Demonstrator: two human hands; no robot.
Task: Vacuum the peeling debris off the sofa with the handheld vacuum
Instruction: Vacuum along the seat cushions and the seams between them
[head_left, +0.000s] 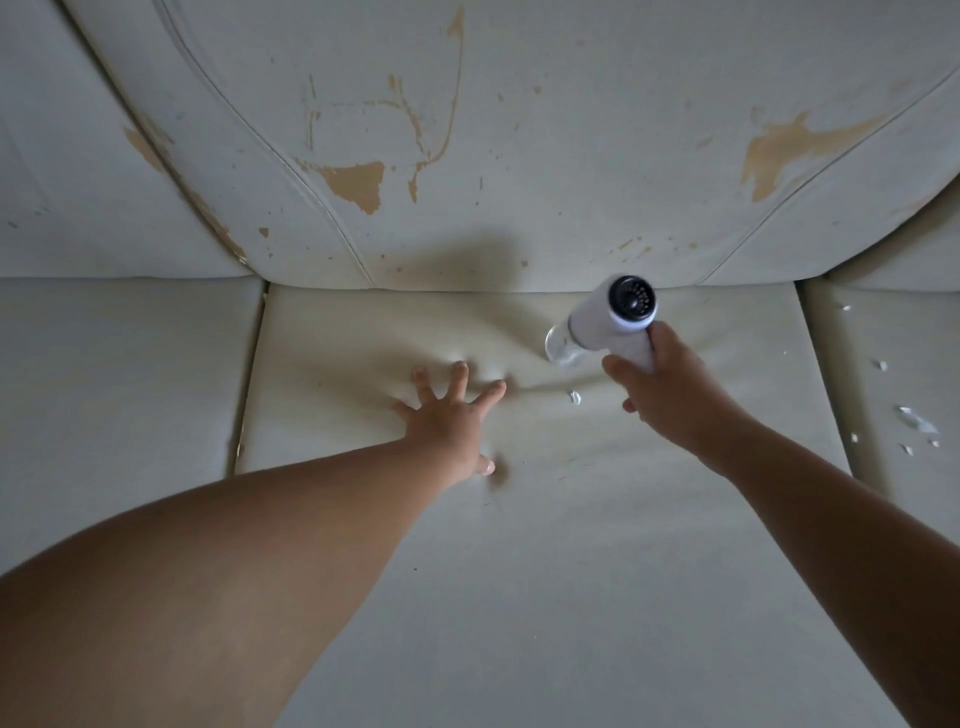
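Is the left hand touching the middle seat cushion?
Touching. Head view: the left hand lies flat, fingers spread, and the middle seat cushion dimples under it.

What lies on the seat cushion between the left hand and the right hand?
In the head view, one small white flake lies between the left hand and the right hand. Otherwise the seat cushion is bare there.

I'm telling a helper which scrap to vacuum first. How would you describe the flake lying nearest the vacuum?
Start at the middle seat cushion of the sofa. The right hand holds the white vacuum there. The flake lies just below its clear nozzle, alone on this cushion, unlike the scattered flakes on the right cushion.
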